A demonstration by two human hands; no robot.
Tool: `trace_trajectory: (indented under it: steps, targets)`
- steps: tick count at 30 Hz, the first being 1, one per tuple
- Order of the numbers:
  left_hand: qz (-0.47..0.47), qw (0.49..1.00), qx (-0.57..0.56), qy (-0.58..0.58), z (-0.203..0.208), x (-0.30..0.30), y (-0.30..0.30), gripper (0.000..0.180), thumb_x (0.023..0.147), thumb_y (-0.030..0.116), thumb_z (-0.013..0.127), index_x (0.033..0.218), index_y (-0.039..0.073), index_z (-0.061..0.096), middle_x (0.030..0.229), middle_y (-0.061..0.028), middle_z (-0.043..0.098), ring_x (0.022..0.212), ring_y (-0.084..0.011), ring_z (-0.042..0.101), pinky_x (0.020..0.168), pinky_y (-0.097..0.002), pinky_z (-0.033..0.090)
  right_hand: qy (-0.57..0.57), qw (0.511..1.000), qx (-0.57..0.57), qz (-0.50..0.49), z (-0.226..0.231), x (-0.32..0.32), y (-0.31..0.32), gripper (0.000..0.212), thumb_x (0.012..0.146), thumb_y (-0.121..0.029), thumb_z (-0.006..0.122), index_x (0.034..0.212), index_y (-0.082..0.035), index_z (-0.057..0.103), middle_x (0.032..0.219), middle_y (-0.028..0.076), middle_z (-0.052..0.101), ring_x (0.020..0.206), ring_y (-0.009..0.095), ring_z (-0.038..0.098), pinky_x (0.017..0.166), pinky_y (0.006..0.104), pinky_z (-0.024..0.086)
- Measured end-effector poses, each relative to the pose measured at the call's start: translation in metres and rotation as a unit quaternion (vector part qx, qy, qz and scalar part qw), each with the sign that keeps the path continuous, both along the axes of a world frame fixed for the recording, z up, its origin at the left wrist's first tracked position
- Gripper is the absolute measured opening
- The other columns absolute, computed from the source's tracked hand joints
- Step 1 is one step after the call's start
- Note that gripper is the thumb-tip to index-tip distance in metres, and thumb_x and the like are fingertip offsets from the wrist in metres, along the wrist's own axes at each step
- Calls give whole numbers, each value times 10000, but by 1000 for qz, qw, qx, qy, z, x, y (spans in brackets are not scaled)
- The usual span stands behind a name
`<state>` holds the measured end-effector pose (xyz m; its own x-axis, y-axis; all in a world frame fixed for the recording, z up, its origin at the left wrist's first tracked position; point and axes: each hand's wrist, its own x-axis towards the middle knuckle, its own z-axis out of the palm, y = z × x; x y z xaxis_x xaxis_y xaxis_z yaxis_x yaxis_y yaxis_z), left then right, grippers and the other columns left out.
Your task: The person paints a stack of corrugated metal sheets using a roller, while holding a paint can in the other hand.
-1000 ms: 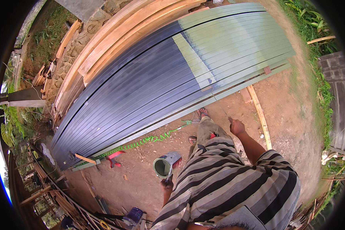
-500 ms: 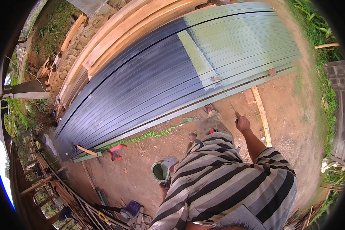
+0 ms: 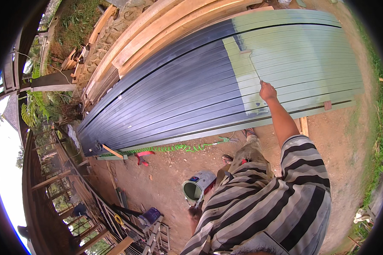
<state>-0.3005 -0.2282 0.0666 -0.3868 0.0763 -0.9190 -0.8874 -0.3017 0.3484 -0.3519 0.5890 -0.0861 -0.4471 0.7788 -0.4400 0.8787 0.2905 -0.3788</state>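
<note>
My right hand [image 3: 268, 91] is closed around the handle of a paint roller [image 3: 245, 52]. The arm reaches out over a wide row of long dark boards [image 3: 170, 85]. On the boards, the roller's head rests at the top part of a strip of pale green paint [image 3: 285, 55], which covers their right portion. A dark patch shows just above the roller head. Low by my left side, my left hand [image 3: 195, 211] grips a paint bucket [image 3: 207, 178] at its rim or handle; I cannot tell which. The bucket is tilted, with its greenish inside showing.
Thick timber beams [image 3: 157, 27] lie behind the boards. A green coiled hose [image 3: 170, 148] runs along their near edge, close to a red strap-like item [image 3: 144, 157]. At lower left are a blue bucket [image 3: 150, 216] and stacked scrap wood. My feet stand on bare dirt.
My right hand has moved the roller away from me, from the boards' near edge up toward the far side, and the arm is stretched further. The left hand still holds the bucket.
</note>
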Motion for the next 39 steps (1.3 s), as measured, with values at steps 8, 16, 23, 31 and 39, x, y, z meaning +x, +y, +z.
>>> trace_trajectory:
  steps: [8, 16, 23, 31, 39]
  targets:
    - [173, 977, 114, -52, 27, 21, 46, 578, 790, -48, 523, 1338, -187, 402, 1316, -335, 550, 1302, -504, 487, 1125, -517, 454, -5, 999, 44, -4, -6, -113, 118, 397, 1068, -298, 329, 1152, -105, 666, 1145, 151, 716, 1106, 369, 671, 923, 482, 554]
    - [191, 976, 77, -67, 20, 31, 43, 644, 780, -20, 498, 1389, -185, 368, 1379, -330, 517, 1324, -485, 473, 1173, -556, 379, -28, 998, 17, 54, -4, -45, 58, 403, 1067, -319, 335, 1185, -121, 665, 1127, 182, 711, 1060, 402, 674, 918, 517, 545]
    - [148, 977, 111, -105, -29, 19, -21, 537, 798, 17, 513, 1298, -169, 455, 1302, -317, 545, 1207, -433, 527, 1055, -492, 439, -55, 996, -13, 70, 14, 125, -83, 361, 1002, -187, 432, 1308, -147, 621, 1078, 224, 699, 1014, 403, 682, 868, 536, 554]
    - [-393, 885, -171, 184, -45, 25, -46, 264, 880, 106, 585, 1017, -114, 635, 926, -227, 689, 800, -276, 657, 708, -353, 532, -70, 996, 10, 49, 41, 309, -260, 284, 939, -192, 518, 1167, -104, 662, 975, 240, 700, 919, 406, 699, 819, 518, 564]
    - [-492, 692, -334, 409, -113, 72, -158, 350, 857, 268, 772, 770, -44, 639, 619, -124, 621, 514, -192, 541, 491, -384, 416, -42, 997, 47, 40, 83, 348, -345, 378, 891, -170, 549, 1251, -171, 663, 915, 236, 711, 849, 400, 714, 766, 500, 577]
